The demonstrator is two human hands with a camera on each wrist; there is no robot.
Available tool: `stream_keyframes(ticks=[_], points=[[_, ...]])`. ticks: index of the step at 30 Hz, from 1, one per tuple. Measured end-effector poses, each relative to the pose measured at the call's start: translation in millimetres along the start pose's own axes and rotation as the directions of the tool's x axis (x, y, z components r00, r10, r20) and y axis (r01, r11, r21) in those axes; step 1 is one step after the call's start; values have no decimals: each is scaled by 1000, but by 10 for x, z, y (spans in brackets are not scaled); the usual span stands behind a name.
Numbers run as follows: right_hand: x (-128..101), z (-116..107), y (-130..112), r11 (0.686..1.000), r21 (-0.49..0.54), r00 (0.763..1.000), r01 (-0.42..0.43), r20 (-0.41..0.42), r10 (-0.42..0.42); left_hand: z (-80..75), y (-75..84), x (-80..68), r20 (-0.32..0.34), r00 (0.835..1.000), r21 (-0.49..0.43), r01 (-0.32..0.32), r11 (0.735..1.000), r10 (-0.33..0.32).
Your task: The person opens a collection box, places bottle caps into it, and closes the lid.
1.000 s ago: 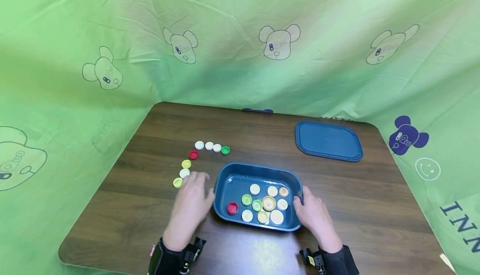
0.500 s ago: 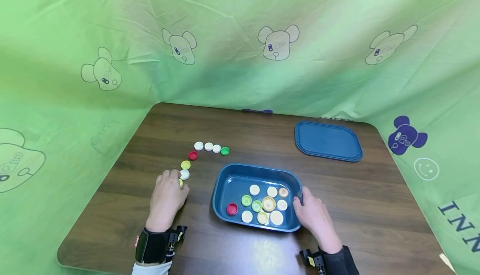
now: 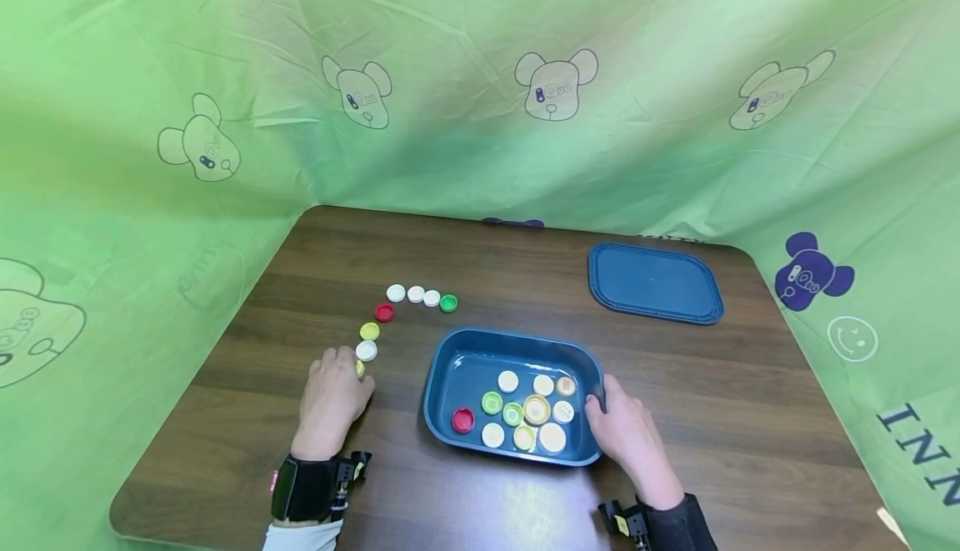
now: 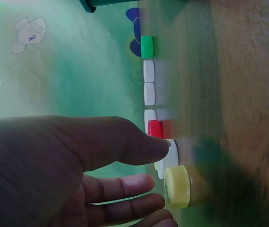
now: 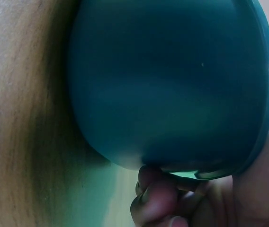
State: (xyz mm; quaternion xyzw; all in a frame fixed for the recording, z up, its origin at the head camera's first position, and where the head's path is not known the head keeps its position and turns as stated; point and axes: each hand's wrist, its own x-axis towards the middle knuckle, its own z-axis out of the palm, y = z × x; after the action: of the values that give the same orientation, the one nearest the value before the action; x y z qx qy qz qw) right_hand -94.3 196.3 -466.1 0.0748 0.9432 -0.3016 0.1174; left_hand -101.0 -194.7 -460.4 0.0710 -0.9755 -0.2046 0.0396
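The right hand (image 3: 628, 438) is set against the near right corner of the blue tray (image 3: 442, 368), its fingers curled round the rim there; in the right wrist view the fingertips (image 5: 156, 194) are seen tucked under the edge, so the tray is gripped and steadied.

Inside the tray, just left of those fingers, about ten caps (image 3: 525, 411) are gathered: white, green, yellow, one red, one orange.

The left hand (image 3: 330, 397) is laid on the table (image 3: 525, 276) left of the tray. Its fingers (image 4: 139, 142) are held loosely extended and fairly close together, nothing being pinched. A yellow cap (image 4: 178, 186) lies at the fingertips; whether it is actually touched cannot be told.

Beyond the fingertips an arc of loose caps is strung out: a white cap (image 3: 366, 351) touching the yellow one, another yellow, a red cap (image 3: 384, 312), three whites and a green cap (image 3: 448, 303) at the far end.

Well beyond the right fingers, near the far right edge, the lid (image 3: 655, 283) is lying flat, apart from the tray.

Judged from this, the work is roughly half done: about ten caps are in the tray, eight are left on the table, and the lid is not yet fitted.
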Motion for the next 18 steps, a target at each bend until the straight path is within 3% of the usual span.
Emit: stream_keyframes(ticks=[5,13,18], points=[[-3,-1,-4,1000,8,1000,4,0,-4,27,-7,25,13,1000,-2,-5,1000,5],[0,4,-11,1000,-2,1000,10,-9,-10,95,-38,48,-44,999,-1,7,1000,-7],[0,10,-2,1000,-8,1000,17,-17,-17,119,-68,81,-27,999,0,18,1000,-18]])
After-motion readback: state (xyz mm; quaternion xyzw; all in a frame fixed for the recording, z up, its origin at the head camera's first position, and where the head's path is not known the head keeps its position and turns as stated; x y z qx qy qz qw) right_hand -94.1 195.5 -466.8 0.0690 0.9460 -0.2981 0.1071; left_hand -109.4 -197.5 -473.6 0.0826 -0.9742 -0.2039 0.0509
